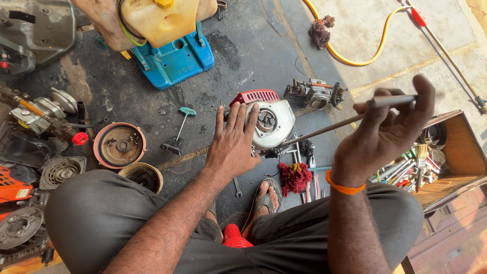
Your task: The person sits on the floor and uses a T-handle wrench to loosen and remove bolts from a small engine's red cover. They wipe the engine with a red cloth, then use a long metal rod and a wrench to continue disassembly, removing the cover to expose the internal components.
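Observation:
My left hand (232, 144) lies flat with spread fingers on a small white engine (271, 122) with a red cover, which sits on the dark oily floor in front of my knees. My right hand (388, 132) is raised to the right and grips the handle of a long thin metal rod (324, 129). The rod slants down to the left, and its tip reaches the engine's lower right side. An orange thread band circles my right wrist.
A wooden box of tools (446, 162) stands at right. A carburettor part (317, 94), a T-handle wrench (178, 134), a red rag (295, 177), round engine covers (119, 145), a blue-and-yellow sprayer (170, 40) and a yellow hose (355, 56) lie around. My sandalled foot (264, 200) is below the engine.

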